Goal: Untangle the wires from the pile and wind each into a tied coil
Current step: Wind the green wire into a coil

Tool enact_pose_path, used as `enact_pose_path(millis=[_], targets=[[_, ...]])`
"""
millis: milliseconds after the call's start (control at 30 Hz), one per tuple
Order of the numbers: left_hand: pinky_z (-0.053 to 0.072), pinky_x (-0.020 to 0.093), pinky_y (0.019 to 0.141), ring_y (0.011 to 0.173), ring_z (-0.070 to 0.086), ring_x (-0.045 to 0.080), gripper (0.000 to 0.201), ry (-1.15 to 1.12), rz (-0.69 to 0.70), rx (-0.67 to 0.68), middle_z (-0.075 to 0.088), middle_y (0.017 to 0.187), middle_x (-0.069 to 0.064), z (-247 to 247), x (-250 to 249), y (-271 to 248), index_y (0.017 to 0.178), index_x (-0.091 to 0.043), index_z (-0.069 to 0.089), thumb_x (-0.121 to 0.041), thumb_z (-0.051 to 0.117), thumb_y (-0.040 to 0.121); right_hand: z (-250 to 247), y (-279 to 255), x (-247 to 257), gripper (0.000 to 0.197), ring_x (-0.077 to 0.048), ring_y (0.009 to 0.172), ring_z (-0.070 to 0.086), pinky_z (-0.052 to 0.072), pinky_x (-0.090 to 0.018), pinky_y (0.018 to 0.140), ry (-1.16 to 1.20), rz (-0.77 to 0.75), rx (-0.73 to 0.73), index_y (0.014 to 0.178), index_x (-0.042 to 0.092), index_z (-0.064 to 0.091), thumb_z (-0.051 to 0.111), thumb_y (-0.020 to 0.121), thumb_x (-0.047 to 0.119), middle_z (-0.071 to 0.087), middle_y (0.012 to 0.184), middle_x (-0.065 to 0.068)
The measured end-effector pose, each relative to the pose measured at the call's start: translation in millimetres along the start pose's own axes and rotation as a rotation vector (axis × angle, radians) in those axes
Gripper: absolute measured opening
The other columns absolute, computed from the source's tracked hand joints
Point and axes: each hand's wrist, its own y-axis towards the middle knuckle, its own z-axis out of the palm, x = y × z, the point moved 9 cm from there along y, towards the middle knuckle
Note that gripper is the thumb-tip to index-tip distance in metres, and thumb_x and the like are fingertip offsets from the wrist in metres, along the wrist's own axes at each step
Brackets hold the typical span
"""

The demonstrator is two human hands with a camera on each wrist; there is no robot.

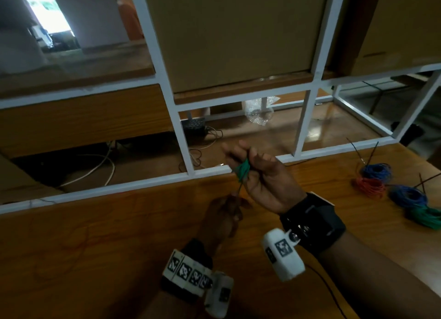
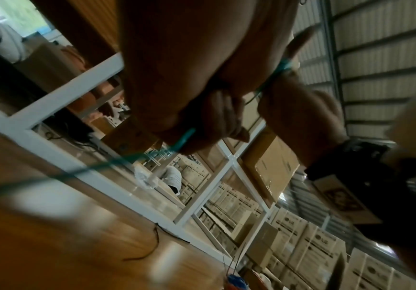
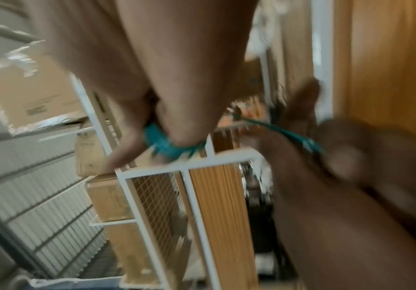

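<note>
My right hand (image 1: 255,171) is raised above the wooden table (image 1: 95,247) and grips a small green wire coil (image 1: 242,169) between fingers and thumb. The same coil (image 3: 162,144) shows teal in the right wrist view. A green strand (image 1: 239,187) runs down from it to my left hand (image 1: 226,211), which pinches that strand lower and closer to me. In the left wrist view the green wire (image 2: 177,143) leaves my curled fingers and trails off to the left, blurred.
Several finished coils lie at the table's right: a blue coil (image 1: 377,172), a red coil (image 1: 370,187), another blue coil (image 1: 409,196) and a green coil (image 1: 427,217). A white metal frame (image 1: 181,137) borders the table's far edge. A thin red wire (image 1: 78,244) lies at left.
</note>
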Motion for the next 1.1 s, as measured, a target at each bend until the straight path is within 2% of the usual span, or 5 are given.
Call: enact_pose_path(millis=[167,300,500,733,1100], targets=[[0.038,0.017,0.052,0.050,0.047,-0.004,0.032,0.337,0.009,0.051,0.055,0.067,-0.007,-1,4,-25,0.089,-0.020,0.072,-0.046,0.054,0.092,-77,-15,50,0.030,-0.006,0.111,0.067,0.050,-0.035,0.101,-1.138,-0.339,-0.547,0.105,-0.001,0.069,0.048,0.109,0.019,0.076,0.109,-0.001],[0.052,0.020,0.075,0.085,0.060,0.000,0.016,0.573,0.050,-0.148,0.067,0.099,-0.011,-60,-14,-32,0.103,-0.032,0.067,-0.043,0.061,0.093,-107,-28,9,0.019,-0.005,0.076,0.061,0.054,-0.037,0.071,-1.757,0.055,-0.319,0.093,0.015,0.063,0.048,0.105,0.012,0.064,0.090,0.005],[0.041,0.012,0.071,0.083,0.055,-0.009,0.006,0.771,0.197,-0.234,0.060,0.091,-0.027,-97,-62,-33,0.096,-0.041,0.068,-0.043,0.066,0.090,-96,-62,-69,0.054,-0.029,0.090,0.066,0.051,-0.048,0.092,-1.356,0.610,0.059,0.099,0.014,0.077,0.043,0.105,0.055,0.075,0.100,-0.008],[0.052,0.011,0.074,0.085,0.069,-0.001,0.018,0.520,0.439,-0.106,0.075,0.084,-0.021,-86,-112,-22,0.082,-0.031,0.079,-0.014,0.076,0.078,-23,-73,-90,0.030,-0.020,0.099,0.071,0.051,-0.035,0.099,-0.657,0.693,0.299,0.117,-0.018,0.056,0.034,0.107,-0.001,0.072,0.094,-0.013],[0.038,0.019,0.045,0.049,0.044,0.012,0.015,0.126,0.073,-0.278,0.052,0.053,-0.010,-33,-4,-12,0.091,-0.009,0.072,-0.020,0.062,0.095,-25,-14,-2,0.033,-0.030,0.122,0.064,0.062,-0.032,0.084,0.279,-0.131,-0.359,0.119,0.000,0.062,0.040,0.109,0.022,0.069,0.126,-0.021]])
